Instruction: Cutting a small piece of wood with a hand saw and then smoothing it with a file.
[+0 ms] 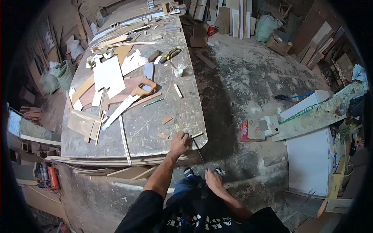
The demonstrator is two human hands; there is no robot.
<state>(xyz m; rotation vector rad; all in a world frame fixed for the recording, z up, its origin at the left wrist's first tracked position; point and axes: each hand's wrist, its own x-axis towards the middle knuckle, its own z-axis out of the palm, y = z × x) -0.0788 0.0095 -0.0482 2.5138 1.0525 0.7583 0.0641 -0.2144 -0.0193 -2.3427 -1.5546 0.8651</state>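
Observation:
At the near right corner of the workbench [155, 132], my left hand [180, 143] presses down with curled fingers on a thin wooden stick [197, 135], whose pale end sticks out to the right. My right hand [213, 179] is closed, lower down and past the bench edge. A thin dark line runs from the stick down toward it; what my right hand grips is too small to make out. Beside my left hand lie a small wood block [163, 136] and a reddish block [167, 120]. A handsaw [128, 101] with a wooden handle lies farther left.
On the bench are a pencil [153, 102], a white cup [178, 70], yellow-black pliers [171, 55], white sheets [108, 75] and many wood offcuts. A red container [244, 131] stands on the floor at right, near a long board [311, 120] with a green coiled hose [301, 112].

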